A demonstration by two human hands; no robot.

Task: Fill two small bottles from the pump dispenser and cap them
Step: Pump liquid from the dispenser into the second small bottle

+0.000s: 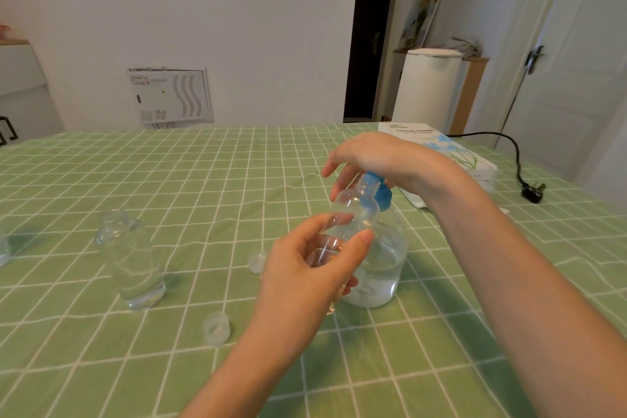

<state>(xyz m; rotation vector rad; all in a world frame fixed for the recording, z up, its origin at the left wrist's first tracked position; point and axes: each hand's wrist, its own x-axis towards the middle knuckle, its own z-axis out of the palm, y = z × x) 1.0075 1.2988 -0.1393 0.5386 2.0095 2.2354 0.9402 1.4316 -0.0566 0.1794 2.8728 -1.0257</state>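
Nearest, left of the pump dispenser [383, 265] and toward the viewer, a loose cap [216, 327] lies on the desk [169, 163]; a second cap [257, 261] sits just left of the dispenser. The left hand [305, 275] grips a small bottle [356, 214] in front of the dispenser, tilted, with its open neck up by the blue pump head [383, 195]. The right hand [373, 153] lies over that head, fingers loose and apart. Well left stands another uncapped bottle [130, 261]. Behind is a tissue box [451, 149].

This looks like the filling step. Next, the neck should sit squarely under the spout before pressing down.
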